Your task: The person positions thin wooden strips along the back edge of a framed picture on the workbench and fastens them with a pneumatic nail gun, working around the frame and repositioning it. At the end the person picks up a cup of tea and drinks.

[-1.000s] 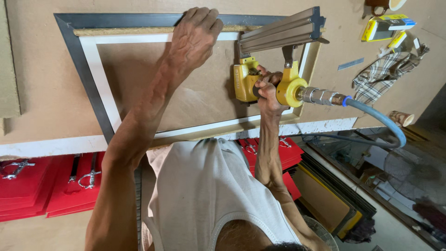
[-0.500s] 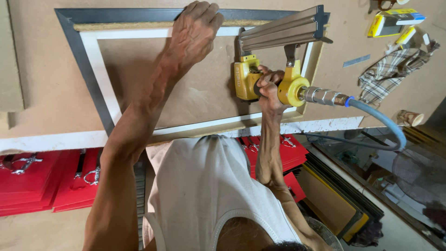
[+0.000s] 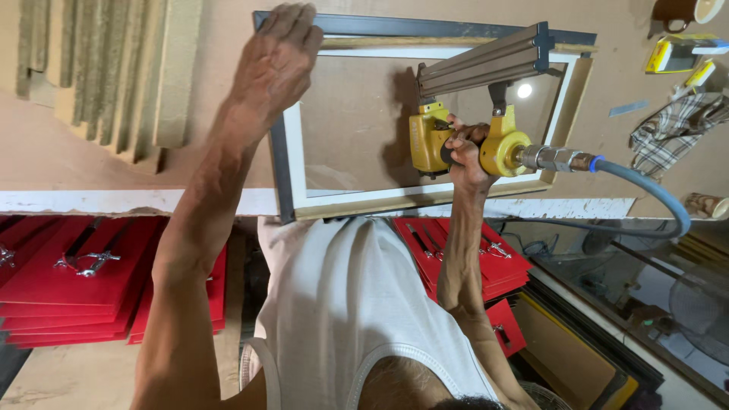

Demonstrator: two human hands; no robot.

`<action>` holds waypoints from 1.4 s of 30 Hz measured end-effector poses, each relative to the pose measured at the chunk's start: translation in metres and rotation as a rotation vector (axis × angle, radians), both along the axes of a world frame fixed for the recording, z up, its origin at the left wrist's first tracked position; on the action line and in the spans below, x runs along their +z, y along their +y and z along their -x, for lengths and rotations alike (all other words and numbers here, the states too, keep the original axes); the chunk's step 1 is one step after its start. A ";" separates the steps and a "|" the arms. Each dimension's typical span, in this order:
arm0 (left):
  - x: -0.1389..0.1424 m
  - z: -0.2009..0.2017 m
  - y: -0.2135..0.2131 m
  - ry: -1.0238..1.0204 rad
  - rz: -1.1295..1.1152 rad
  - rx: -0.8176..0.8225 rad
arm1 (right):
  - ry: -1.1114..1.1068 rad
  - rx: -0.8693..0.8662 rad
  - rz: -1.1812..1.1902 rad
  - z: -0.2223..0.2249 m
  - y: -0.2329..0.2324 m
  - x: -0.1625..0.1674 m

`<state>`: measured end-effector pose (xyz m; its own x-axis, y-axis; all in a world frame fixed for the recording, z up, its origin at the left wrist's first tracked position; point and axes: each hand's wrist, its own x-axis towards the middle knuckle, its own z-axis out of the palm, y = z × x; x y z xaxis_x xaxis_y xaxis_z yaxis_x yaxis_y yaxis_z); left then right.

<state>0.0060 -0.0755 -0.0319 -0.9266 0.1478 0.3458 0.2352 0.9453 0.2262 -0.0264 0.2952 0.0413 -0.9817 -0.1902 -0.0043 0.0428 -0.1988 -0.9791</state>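
L hand (image 3: 275, 57) is pressing flat, fingers spread, on the far-left corner of the picture frame (image 3: 282, 163). R hand (image 3: 465, 152) is gripping the handle of the yellow pneumatic nailer (image 3: 456, 129), closed around it; nailer is standing over the frame's backing board, w/ its grey magazine (image 3: 486, 57) angling up toward the far-right. Blue air hose (image 3: 645, 190) is running right from the nailer's fitting. Frame is lying on the worktop (image 3: 114, 175), near edge overhanging slightly. Checked cloth (image 3: 672, 129) is lying far right. Red panels (image 3: 68, 281) are stacked below the worktop, left & right.
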 end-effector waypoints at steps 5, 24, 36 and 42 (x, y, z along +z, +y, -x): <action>-0.001 0.016 -0.011 -0.084 -0.135 -0.101 | -0.028 -0.053 0.018 -0.013 -0.060 -0.006; -0.005 0.017 0.001 0.021 -0.285 -0.110 | -0.036 -0.165 0.028 -0.031 -0.107 0.001; -0.001 0.041 -0.001 0.014 -0.294 -0.167 | 0.006 -0.132 0.057 -0.034 -0.078 -0.011; 0.026 0.044 -0.005 -0.064 -0.295 -0.049 | 0.019 -0.189 0.018 -0.003 -0.030 -0.013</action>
